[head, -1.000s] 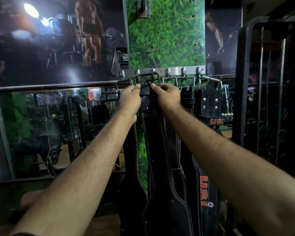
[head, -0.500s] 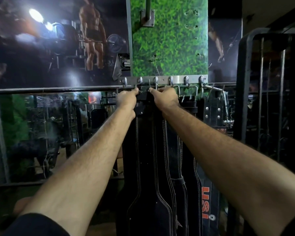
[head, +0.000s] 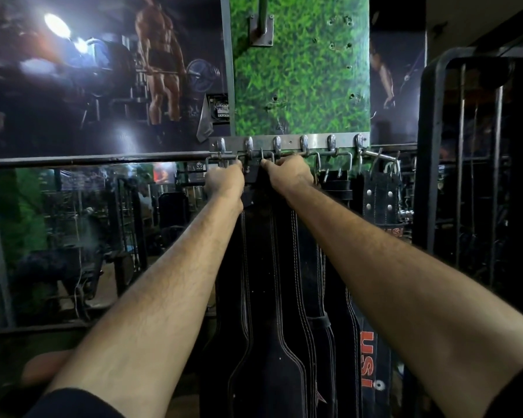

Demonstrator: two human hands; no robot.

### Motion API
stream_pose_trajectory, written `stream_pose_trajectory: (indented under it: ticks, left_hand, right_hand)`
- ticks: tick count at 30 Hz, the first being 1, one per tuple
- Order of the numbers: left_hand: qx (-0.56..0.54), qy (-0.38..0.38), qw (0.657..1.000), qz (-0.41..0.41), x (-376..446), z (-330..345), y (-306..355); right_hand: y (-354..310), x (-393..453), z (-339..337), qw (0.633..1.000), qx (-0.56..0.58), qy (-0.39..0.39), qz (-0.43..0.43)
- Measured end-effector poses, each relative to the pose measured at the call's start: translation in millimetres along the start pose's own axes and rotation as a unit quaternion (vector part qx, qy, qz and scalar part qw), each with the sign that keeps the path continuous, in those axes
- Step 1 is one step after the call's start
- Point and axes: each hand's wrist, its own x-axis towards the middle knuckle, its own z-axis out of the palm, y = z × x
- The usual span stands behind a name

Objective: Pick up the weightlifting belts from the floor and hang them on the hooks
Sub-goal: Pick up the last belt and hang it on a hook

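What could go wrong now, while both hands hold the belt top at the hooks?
1. The left hand and right hand grip the belt just under the hook rail. Whether its buckle sits on a hook cannot be seen, so letting go might drop it.
2. The fingers lie among crowded wire hooks and could get pinched.
3. Other belts hang close beside it; a tug might unhook one.
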Motion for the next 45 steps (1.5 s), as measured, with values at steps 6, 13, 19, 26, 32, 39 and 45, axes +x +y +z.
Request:
stream_pose_trajectory:
  ticks: [6,13,19,26,32,39,45]
  left_hand:
    - [0.013,-0.015,0.998,0.057,-16.2,-7.8,-16.4]
    - [-0.077,-0.074,0.994,0.031,-43.7,-27.4,-48.7]
    - [-0.096,-0.132,0.986,0.035,-61.1,-40.8,-67.9]
    - [-0.032,-0.124,0.992,0.011,-96.6,-66.2,-125.1]
    - [-0.014,-0.143,0.990,0.007,-116.2,-92.1,-160.8]
    - [0.053,-0.186,0.981,-0.030,-136.9,-129.8,-215.4]
    - [0.176,-0.213,0.961,-0.031,-145.6,-169.1,-262.4]
  right_hand:
    - [4.4,-14.5,3.4,1.000,0.011,0.008,0.000]
    - [48.6,-46.5,23.0,0.986,0.164,-0.002,-0.018]
    - [93.7,-70.2,21.4,0.967,0.238,-0.093,-0.021]
    - [156.9,-108.7,53.0,0.959,0.230,-0.163,-0.017]
    - [199.1,-139.1,71.5,0.960,0.209,-0.187,-0.028]
    - [246.1,-179.5,82.7,0.949,0.202,-0.242,0.020]
    - [292.6,-227.4,87.5,0.949,0.162,-0.262,0.069]
